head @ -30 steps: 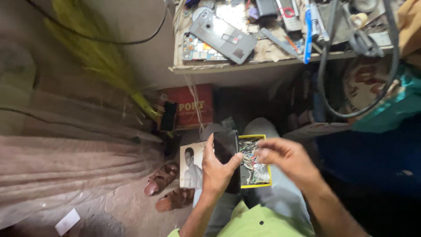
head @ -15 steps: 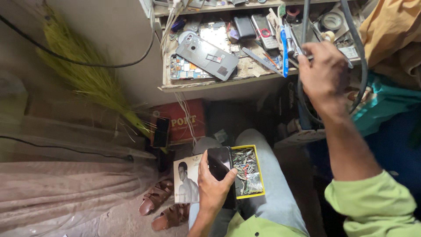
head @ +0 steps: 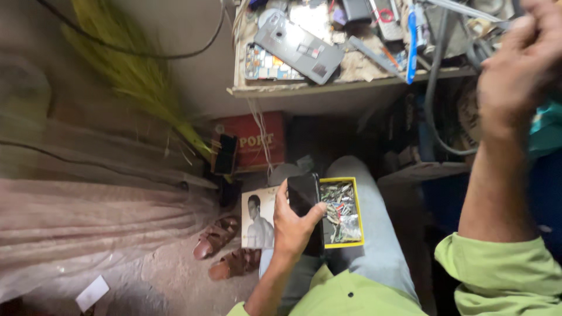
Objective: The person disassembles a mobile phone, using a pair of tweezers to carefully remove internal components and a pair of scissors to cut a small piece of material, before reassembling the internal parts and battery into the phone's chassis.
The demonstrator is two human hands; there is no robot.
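Phone in left hand; right hand blurred, cut off.

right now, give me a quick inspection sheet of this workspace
surface: wooden bench, crowded to its edge
job's things: dark phone and yellow-edged tray of small parts on the lap
clutter: opened phone, blue tool, red box under the bench
hands: left hand grips the phone; right hand raised at the bench, blurred
cables: grey hose off the bench; black wire on the wall
surroundings: broom, sandals on the floor
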